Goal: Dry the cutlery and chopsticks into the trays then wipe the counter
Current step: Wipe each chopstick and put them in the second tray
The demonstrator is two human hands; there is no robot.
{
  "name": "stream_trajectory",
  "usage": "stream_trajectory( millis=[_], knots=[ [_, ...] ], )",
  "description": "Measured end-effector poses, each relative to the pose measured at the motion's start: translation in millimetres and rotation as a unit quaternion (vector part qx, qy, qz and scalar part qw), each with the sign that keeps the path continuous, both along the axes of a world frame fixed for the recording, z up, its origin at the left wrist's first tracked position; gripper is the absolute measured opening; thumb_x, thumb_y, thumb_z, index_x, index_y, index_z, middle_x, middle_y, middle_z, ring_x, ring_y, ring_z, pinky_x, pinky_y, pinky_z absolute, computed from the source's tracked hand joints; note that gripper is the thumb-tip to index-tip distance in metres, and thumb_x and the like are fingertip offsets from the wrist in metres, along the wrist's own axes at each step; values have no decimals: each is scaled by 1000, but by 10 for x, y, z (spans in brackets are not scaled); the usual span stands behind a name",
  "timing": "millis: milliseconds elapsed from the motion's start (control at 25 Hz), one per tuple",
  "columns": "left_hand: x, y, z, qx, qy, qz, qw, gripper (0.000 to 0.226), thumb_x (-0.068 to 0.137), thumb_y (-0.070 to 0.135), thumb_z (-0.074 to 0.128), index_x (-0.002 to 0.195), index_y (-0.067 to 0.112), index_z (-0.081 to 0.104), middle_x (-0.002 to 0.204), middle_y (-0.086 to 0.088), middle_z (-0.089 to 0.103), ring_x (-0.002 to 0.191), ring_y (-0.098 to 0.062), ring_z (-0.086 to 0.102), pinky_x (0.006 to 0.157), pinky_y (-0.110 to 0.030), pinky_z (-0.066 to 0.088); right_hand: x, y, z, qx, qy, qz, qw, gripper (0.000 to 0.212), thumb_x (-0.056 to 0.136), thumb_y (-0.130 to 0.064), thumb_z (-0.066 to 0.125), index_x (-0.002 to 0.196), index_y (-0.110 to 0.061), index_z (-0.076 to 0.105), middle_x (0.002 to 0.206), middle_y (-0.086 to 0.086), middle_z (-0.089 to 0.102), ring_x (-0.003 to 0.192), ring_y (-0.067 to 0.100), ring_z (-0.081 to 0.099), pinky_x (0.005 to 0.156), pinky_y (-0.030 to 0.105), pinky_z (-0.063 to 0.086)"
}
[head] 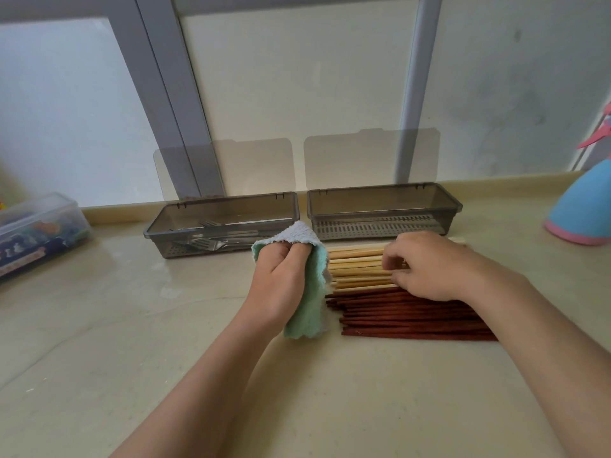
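Judging from how things lie, the job is roughly at its midpoint: the cutlery looks finished, the chopsticks are all still out, and wiping the counter (132, 325) is yet to come. At the far left a clear lidded box (36, 226) holds colourful odds and ends, no part of this work. Next comes the left tray (218, 206), lid stood open behind it, with several forks (211, 242) lying on its slotted floor. In front of its right end the left hand (281, 279) is closed round a bunched green cloth (307, 292), which hangs down to the counter. Just beside the cloth lie the pale chopsticks (357, 269) in a flat row, and nearer the person the dark chopsticks (413, 315) in a looser pile, both on the bare counter. The right hand (426, 266) rests over the pale ones with fingers bent down onto them; whether it has hold of any I cannot tell. Behind them the right tray (383, 209) is open too, showing only its slotted floor, presumably waiting for chopsticks. A blue and pink object (582, 209) stands at the far right
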State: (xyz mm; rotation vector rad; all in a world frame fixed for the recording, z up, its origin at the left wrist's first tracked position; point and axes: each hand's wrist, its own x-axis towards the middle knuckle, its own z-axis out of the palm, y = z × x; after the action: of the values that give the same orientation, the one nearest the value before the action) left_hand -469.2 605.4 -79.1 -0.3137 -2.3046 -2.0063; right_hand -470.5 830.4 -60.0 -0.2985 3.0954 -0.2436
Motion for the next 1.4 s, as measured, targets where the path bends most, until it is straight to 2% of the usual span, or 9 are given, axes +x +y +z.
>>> stream_trajectory(
  millis=[280, 480, 640, 760, 840, 920, 1040, 1160, 1400],
  knots=[
    [8, 5, 26, 31, -7, 14, 999, 39, 103, 11, 39, 80, -6, 65, 72, -15, 70, 62, -16, 65, 56, -25, 52, 33, 29, 6, -35, 20, -20, 999, 17, 98, -17, 53, 85, -27, 54, 93, -9, 55, 85, 13, 55, 76, 34, 51],
    [19, 17, 66, 54, 7, 15, 998, 50, 102, 12, 42, 63, 21, 71, 58, 8, 60, 56, -1, 53, 58, -20, 41, 206, -91, 242, -258, 176, 30, 949, 10, 98, -16, 58, 93, -23, 60, 82, -6, 60, 72, 12, 58, 63, 28, 47],
    [6, 36, 62, 122, 25, -10, 992, 28, 88, 24, 48, 80, 11, 70, 80, -14, 61, 82, -21, 55, 75, -38, 41, 272, -333, 127, -332, 88, 66, 937, 17, 97, -16, 62, 91, -32, 62, 82, -11, 64, 74, 4, 59, 68, 27, 50],
    [28, 54, 97, 167, 15, 16, 986, 33, 92, 22, 48, 68, 26, 70, 72, -1, 62, 76, -14, 56, 72, -35, 43, 300, -457, 55, -359, 57, 80, 928, 16, 98, -15, 62, 95, -30, 64, 85, -11, 66, 78, 3, 62, 72, 28, 53],
    [51, 62, 135, 169, 14, 42, 985, 31, 96, 25, 48, 75, 22, 71, 78, -9, 66, 78, -20, 59, 73, -38, 47, 318, -531, 29, -376, 53, 98, 920, 11, 97, -17, 63, 98, -28, 66, 88, -10, 69, 83, 7, 65, 77, 33, 57],
    [43, 59, 165, 176, 6, 88, 980, 28, 101, 25, 46, 86, 9, 64, 78, -9, 68, 75, -19, 63, 69, -35, 50, 334, -539, 29, -366, 36, 106, 924, 6, 96, -22, 66, 99, -27, 67, 86, -10, 69, 81, 5, 65, 75, 30, 57],
    [-13, -9, 228, 219, -20, 166, 961, 22, 104, 25, 43, 91, 19, 60, 72, 6, 65, 65, -10, 60, 63, -31, 48, 355, -465, 78, -267, -53, 133, 953, 4, 95, -29, 67, 95, -28, 71, 79, -9, 68, 69, 1, 60, 65, 21, 50],
    [-60, -46, 221, 232, -47, 202, 950, 22, 103, 29, 43, 98, 19, 61, 80, 1, 62, 67, -15, 57, 63, -33, 46, 358, -485, 64, -216, -116, 145, 959, 10, 97, -28, 64, 90, -24, 70, 76, -5, 70, 67, 8, 61, 63, 25, 48],
    [-169, -76, 197, 248, -43, 213, 944, 36, 102, 26, 39, 102, 0, 64, 91, -17, 73, 72, -20, 66, 63, -34, 51, 353, -572, -23, -210, -96, 152, 961, 19, 98, -26, 63, 82, -18, 65, 73, 3, 66, 61, 9, 54, 62, 30, 45]
  ],
)
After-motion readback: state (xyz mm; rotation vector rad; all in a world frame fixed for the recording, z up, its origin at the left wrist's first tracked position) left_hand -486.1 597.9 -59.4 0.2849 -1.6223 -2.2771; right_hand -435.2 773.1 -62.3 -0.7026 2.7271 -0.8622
